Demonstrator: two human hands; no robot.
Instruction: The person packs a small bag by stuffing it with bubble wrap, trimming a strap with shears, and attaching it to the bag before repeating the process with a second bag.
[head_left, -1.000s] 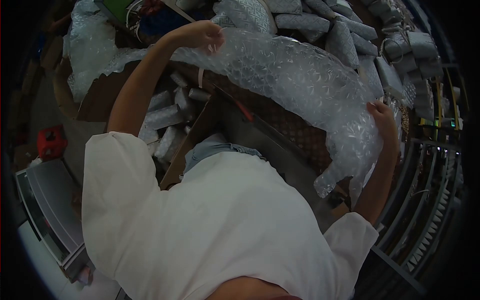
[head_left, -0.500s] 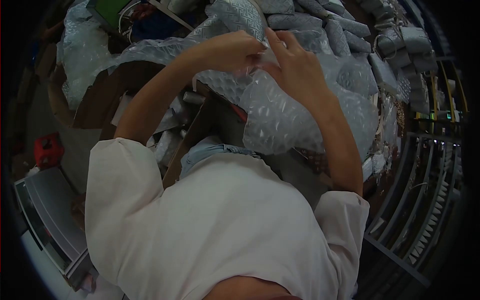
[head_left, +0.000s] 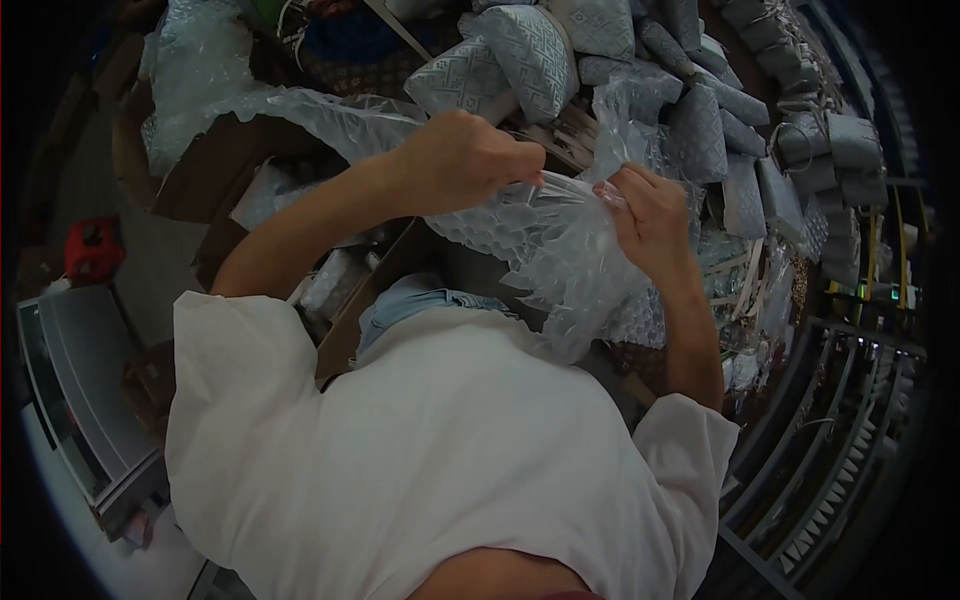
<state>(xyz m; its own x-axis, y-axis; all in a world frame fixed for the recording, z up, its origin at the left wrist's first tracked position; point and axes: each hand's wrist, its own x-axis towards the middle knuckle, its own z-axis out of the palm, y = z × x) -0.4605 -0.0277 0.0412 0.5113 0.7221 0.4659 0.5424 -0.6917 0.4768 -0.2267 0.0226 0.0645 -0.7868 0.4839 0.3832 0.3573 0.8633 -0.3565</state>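
Note:
A sheet of clear bubble wrap is bunched and stretched between my two hands. My left hand is closed in a fist on its gathered edge. A short way to the right, my right hand pinches the same edge, fingers curled round it. The plastic between them is pulled into taut folds, and the rest hangs down in front of my body. Just beyond my hands lie grey-white patterned cushion-like pieces.
An open cardboard box with wrapped items stands before me at left. More bubble wrap drapes over another carton. Bundled grey pieces are stacked at right, near a metal rack. A red object lies at far left.
Both hands have come down towards my body, the right one moving further right. The right fingers have closed on the bubble wrap, which has gone from spread out to bunched and taut.

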